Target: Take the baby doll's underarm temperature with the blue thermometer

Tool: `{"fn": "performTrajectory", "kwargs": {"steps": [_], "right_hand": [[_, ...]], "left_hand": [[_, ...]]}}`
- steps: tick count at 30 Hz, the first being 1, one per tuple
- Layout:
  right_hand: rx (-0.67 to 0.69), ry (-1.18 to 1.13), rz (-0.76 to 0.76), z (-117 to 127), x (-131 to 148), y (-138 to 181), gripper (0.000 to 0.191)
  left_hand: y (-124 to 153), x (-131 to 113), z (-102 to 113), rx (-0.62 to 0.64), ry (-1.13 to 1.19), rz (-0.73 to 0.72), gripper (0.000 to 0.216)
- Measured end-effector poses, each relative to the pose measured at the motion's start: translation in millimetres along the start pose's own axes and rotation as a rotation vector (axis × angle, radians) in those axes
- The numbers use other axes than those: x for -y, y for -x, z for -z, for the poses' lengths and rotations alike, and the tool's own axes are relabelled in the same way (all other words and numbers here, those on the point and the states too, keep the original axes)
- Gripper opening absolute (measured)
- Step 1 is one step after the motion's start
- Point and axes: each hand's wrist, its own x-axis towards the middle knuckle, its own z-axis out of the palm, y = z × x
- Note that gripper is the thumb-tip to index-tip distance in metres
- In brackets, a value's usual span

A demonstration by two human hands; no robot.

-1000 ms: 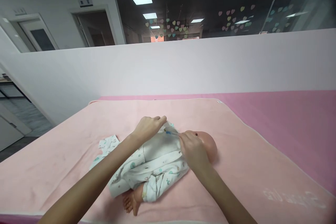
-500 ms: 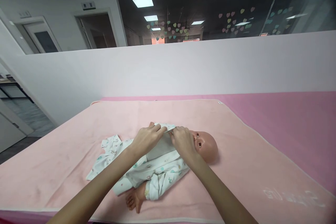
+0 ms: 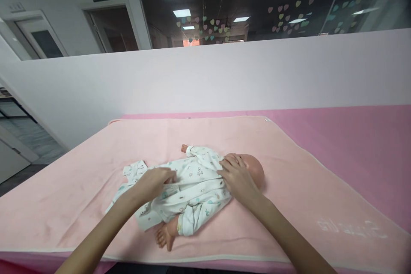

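"On the left of our pink blanket (image 3: 80, 188) a loose leg of the sleepsuit (image 3: 195, 180) trails out. Our left hand (image 3: 154, 182) sits on the suit's lower front, fingers curled down on the cloth. Pinching or only pressing, we cannot tell."

"Our right hand (image 3: 236, 177) lies flat at the collar, fingers stretched out and holding nothing, touching the doll (image 3: 253, 169) under its chin. The doll lies mid-blanket, head to our right."

"We judge we are closing the front flap. Fastening it would call for both edges lined up and held taut, with careful fingertips."
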Motion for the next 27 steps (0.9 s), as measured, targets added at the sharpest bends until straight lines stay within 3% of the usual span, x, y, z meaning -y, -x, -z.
{"fn": "performTrajectory", "kwargs": {"steps": [5,7,9,11,13,14,17,19,24,27], "right_hand": [[-0.069,-0.147,-0.059,14.4,-5.9,21.1,0.028],[-0.135,-0.273,-0.225,19.7,-21.2,20.2,0.024],[-0.202,-0.437,-0.476,18.5,-41.8,18.4,0.025],[-0.180,-0.694,-0.677,11.3,-61.7,18.2,0.031],[-0.169,-0.932,-0.793,1.9,-76.4,20.0,0.034],[-0.178,-1.018,-0.832,-2.6,-81.4,21.6,0.035],[-0.260,-1.185,-0.927,-13.9,-88.5,28.2,0.034],[-0.299,-1.286,-1.017,-20.3,-90.1,33.4,0.033],[-0.189,-1.534,-1.219,-37.5,-96.0,44.3,0.035],[-0.283,-1.544,-1.247,-45.2,-106.2,49.9,0.029]], "left_hand": [[26.9,13.3,25.3,0.265,0.178,0.062,0.042],[13.3,13.1,40.6,0.230,0.226,0.026,0.034],[-18.1,8.8,44.9,0.125,0.332,-0.040,0.032],[-60.9,-0.3,31.0,-0.097,0.411,-0.046,0.034],[-104.5,-12.4,1.8,-0.332,0.371,0.133,0.040],[-123.3,-17.9,-15.2,-0.352,0.282,0.186,0.040],[-158.8,-25.7,-57.6,-0.257,0.139,0.206,0.032],[-165.1,-22.4,-71.0,-0.215,0.124,0.232,0.038],[-158.1,-6.9,-70.4,-0.100,0.123,0.340,0.053],[-157.5,-5.6,-68.7,-0.053,0.122,0.386,0.059]]}}
